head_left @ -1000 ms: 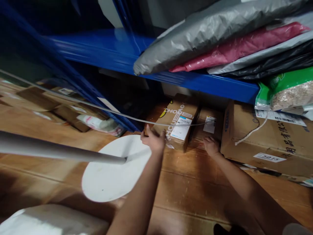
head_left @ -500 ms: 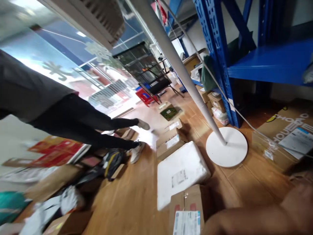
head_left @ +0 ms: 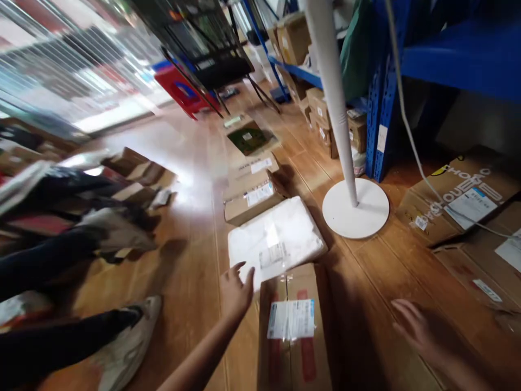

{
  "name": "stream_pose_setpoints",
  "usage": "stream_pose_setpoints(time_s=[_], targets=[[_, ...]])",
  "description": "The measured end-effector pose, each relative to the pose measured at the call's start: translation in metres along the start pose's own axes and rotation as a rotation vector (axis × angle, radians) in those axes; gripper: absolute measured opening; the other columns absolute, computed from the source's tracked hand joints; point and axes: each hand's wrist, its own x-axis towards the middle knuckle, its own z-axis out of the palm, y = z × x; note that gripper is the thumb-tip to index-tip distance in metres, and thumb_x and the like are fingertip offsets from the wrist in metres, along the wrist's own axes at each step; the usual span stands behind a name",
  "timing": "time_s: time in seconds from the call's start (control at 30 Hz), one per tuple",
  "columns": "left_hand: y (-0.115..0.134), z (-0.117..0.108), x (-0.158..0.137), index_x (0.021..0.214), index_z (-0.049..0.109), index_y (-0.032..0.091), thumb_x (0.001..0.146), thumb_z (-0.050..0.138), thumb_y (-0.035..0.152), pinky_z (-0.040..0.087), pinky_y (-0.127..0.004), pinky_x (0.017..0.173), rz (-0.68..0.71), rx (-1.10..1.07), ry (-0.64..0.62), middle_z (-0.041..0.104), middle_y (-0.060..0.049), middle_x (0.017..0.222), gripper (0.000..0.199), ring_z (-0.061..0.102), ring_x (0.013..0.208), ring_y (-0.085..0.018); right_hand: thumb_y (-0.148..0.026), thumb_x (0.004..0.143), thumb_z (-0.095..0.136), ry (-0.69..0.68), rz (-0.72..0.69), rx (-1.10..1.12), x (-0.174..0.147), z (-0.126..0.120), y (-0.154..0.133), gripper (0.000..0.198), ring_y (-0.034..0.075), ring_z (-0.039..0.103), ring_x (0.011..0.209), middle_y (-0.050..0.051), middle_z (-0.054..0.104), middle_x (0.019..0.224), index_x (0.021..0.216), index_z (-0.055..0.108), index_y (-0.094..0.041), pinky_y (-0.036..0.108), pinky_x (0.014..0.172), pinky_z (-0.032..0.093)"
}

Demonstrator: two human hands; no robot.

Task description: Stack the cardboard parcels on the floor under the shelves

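My left hand (head_left: 237, 289) reaches forward with thumb and fingers apart, holding nothing. It is beside the near left corner of a white foam box (head_left: 299, 225); whether it touches the box I cannot tell. A taped cardboard box (head_left: 291, 355) with a white label and red marks lies on the floor just right of my left forearm. My right hand (head_left: 415, 330), a little blurred, is over the wooden floor on the far side of that box. Its fingers are stretched out and nothing is in them.
More cardboard boxes (head_left: 252, 198) continue the row beyond the foam box. A white pole's round base (head_left: 356, 209) stands to the right, near blue shelving (head_left: 459, 68) and large printed cartons (head_left: 468, 190). At left, a person's shoe (head_left: 130, 342) is close, with piled parcels (head_left: 138, 168) behind.
My view has tilted down and moved closer to the boxes. My left hand has come into view, and my right hand shows more fully. The other person's legs are now nearer at lower left.
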Motion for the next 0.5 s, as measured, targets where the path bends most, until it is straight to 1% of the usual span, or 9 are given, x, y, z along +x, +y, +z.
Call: stream_pose_setpoints(time_s=[0.07,0.13,0.17,0.23,0.27,0.33,0.4,0.47,0.5], targets=[[-0.034,-0.012,0.0,0.104,0.063,0.02,0.088,0.045,0.054,0.045,-0.063,0.112,-0.348,-0.011,-0.108,0.061,-0.027,0.123,0.041,0.052,0.138,-0.044,-0.067,0.094,0.048,-0.369,0.087,0.131,-0.007,0.031,-0.035,0.069,0.033,0.054,0.143,0.015,0.058,0.153,0.15,0.059,-0.027,0.051,0.123,0.041],[-0.067,-0.009,-0.014,0.09,0.064,0.02,0.091,0.037,0.06,0.057,-0.064,0.089,-0.649,-0.128,-0.325,0.067,-0.023,0.092,0.048,0.07,0.106,-0.045,-0.073,0.092,0.051,-0.655,0.188,0.215,-0.014,0.055,-0.066,0.087,0.032,0.059,0.137,0.021,0.057,0.151,0.158,0.047,-0.017,0.049,0.12,0.044],[-0.08,-0.003,-0.025,0.088,0.066,0.019,0.09,0.038,0.063,0.06,-0.061,0.082,-0.786,-0.242,-0.454,0.068,-0.02,0.082,0.051,0.073,0.091,-0.042,-0.078,0.089,0.053,-0.769,0.273,0.254,-0.017,0.066,-0.078,0.098,0.032,0.062,0.133,0.023,0.054,0.153,0.161,0.039,-0.014,0.049,0.115,0.048],[-0.095,0.014,-0.048,0.099,0.071,0.016,0.088,0.045,0.064,0.061,-0.058,0.081,-0.953,-0.523,-0.654,0.071,-0.017,0.075,0.055,0.074,0.079,-0.04,-0.089,0.077,0.06,-0.937,0.512,0.356,-0.021,0.083,-0.098,0.123,0.032,0.068,0.123,0.029,0.041,0.161,0.167,0.022,-0.014,0.048,0.1,0.057],[-0.096,0.023,-0.06,0.109,0.072,0.014,0.087,0.049,0.063,0.061,-0.058,0.085,-0.959,-0.654,-0.709,0.075,-0.017,0.079,0.058,0.075,0.081,-0.041,-0.093,0.072,0.06,-0.995,0.637,0.426,-0.022,0.089,-0.106,0.131,0.032,0.071,0.116,0.031,0.035,0.163,0.168,0.016,-0.016,0.047,0.092,0.06],[-0.088,0.039,-0.078,0.126,0.068,0.009,0.087,0.052,0.06,0.059,-0.058,0.091,-0.89,-0.821,-0.767,0.079,-0.018,0.089,0.066,0.076,0.09,-0.043,-0.099,0.069,0.054,-1.061,0.822,0.599,-0.022,0.096,-0.118,0.129,0.026,0.077,0.097,0.031,0.041,0.158,0.166,0.022,-0.02,0.04,0.078,0.061],[-0.073,0.048,-0.09,0.133,0.065,0.007,0.09,0.049,0.061,0.059,-0.057,0.093,-0.857,-0.86,-0.843,0.081,-0.018,0.094,0.071,0.076,0.095,-0.042,-0.098,0.081,0.037,-1.045,0.871,0.779,-0.019,0.093,-0.124,0.109,0.018,0.075,0.08,0.023,0.063,0.135,0.154,0.047,-0.017,0.03,0.071,0.058],[-0.058,0.051,-0.096,0.134,0.065,0.009,0.091,0.045,0.066,0.06,-0.056,0.089,-0.872,-0.794,-0.948,0.081,-0.017,0.096,0.074,0.076,0.095,-0.041,-0.09,0.092,0.024,-0.941,0.867,0.872,-0.015,0.081,-0.125,0.095,0.013,0.069,0.066,0.014,0.072,0.106,0.134,0.063,-0.014,0.024,0.063,0.054],[-0.052,0.053,-0.098,0.132,0.066,0.011,0.09,0.043,0.07,0.061,-0.056,0.085,-0.873,-0.739,-0.989,0.08,-0.016,0.096,0.076,0.076,0.094,-0.04,-0.086,0.095,0.028,-0.843,0.859,0.865,-0.012,0.071,-0.123,0.087,0.012,0.065,0.06,0.011,0.072,0.096,0.127,0.065,-0.014,0.023,0.058,0.052]])
